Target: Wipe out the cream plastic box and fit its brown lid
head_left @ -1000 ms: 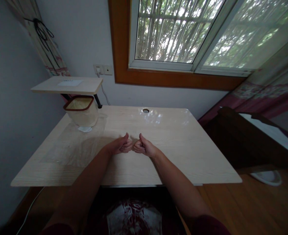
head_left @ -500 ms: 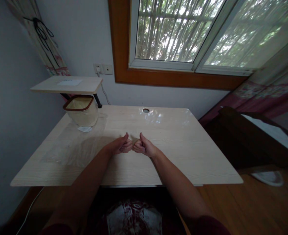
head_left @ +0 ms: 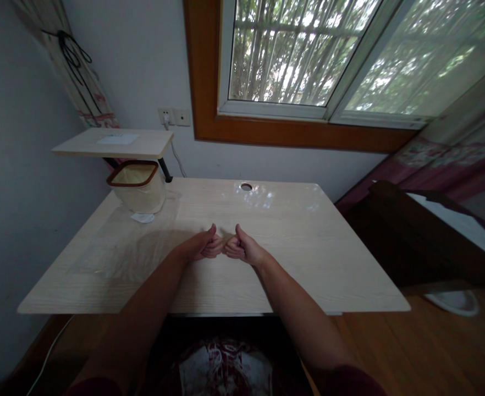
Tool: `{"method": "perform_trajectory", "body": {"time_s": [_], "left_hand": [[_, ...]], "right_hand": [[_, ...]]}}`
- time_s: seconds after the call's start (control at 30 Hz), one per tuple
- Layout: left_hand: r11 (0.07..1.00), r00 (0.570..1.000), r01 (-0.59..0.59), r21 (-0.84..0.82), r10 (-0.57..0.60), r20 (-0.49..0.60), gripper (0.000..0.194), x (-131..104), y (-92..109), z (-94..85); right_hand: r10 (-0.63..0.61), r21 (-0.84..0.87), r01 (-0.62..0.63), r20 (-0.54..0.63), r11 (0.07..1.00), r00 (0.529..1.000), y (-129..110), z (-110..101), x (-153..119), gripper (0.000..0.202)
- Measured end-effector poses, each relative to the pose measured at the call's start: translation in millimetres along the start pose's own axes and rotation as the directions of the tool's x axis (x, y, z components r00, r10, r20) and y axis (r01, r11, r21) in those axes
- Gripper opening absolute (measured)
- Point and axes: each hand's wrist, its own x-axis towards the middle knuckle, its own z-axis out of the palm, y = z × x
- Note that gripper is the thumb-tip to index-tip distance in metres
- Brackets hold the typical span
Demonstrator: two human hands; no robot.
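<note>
Over the middle of the pale wooden desk [head_left: 308,247], my left hand [head_left: 206,243] is curled into a fist with its thumb pointing up. Facing it, my right hand [head_left: 243,245] makes the same thumbs-up fist. The knuckles of both are close together, with at most a narrow gap between them. No object shows in either hand. To the left of my left hand, a clear plastic sheet [head_left: 114,247] lies flat on the desk.
A cream bin with a brown rim [head_left: 141,195] stands at the desk's back left, partly under a raised shelf [head_left: 143,144]. By its base lies a small white paper [head_left: 142,218]. A round cable hole [head_left: 246,187] is near the back edge. Dark furniture [head_left: 424,242] stands to the right.
</note>
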Motion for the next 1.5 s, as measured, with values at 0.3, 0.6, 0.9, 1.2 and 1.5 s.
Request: {"method": "perform_trajectory", "body": {"time_s": [0.3,0.6,0.9,1.2,1.5], "left_hand": [[1.000,1.000,-0.004,0.010,0.004,-0.014,0.071,-1,2,2.9],[0.987,0.950,-0.142,0.073,0.157,-0.270,0.053,0,8,10.7],[0.924,0.621,-0.145,0.354,0.364,-0.694,0.029,-6,23,-8.9],[0.702,0.394,0.060,0.709,0.636,-0.663,0.029,-46,71,-23.4],[0.141,0.222,0.552,0.822,0.925,-0.309,0.029,-120,142,-32.6]], "right_hand": [[0.029,-0.022,-0.031,-0.051,0.999,0.998,-1,1,-1,0.076],[-0.150,-0.201,0.069,-0.417,0.977,0.897,-7,-6,-1,0.068],[-0.507,-0.653,-0.132,-0.684,0.746,0.524,-23,-39,-10,0.031],[-0.552,-0.762,-0.230,-0.610,0.605,0.569,-14,-48,-7,0.026],[-0.578,-0.802,-0.242,-0.569,0.546,0.585,-13,-48,-7,0.024]]}}
